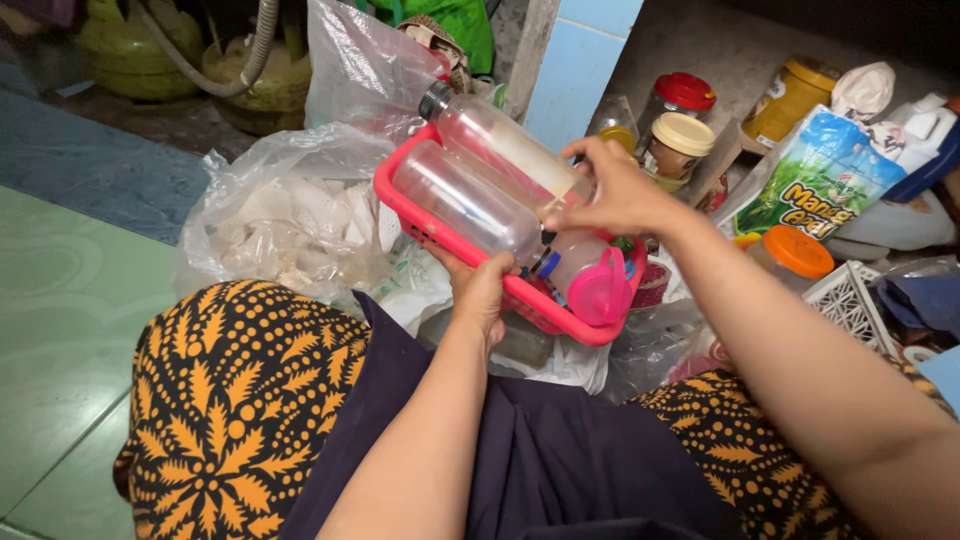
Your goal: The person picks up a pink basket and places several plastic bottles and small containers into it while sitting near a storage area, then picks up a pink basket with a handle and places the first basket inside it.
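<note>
Green floor tiles (60, 330) spread out to one side of the pink basket (440, 235), and a crumpled clear plastic bag (290, 200) lies just beside it; behind the basket, a shelf corner is crowded with jars, one with a red lid (685, 92); the left hand (480, 290) is clasped on the basket's near rim from below; the right hand (615, 190) is closed round a clear plastic bottle (500, 145) lying across the basket, with a second clear bottle (465, 205) just beside it; a pink cap (598, 290) sits at the basket's far corner.
</note>
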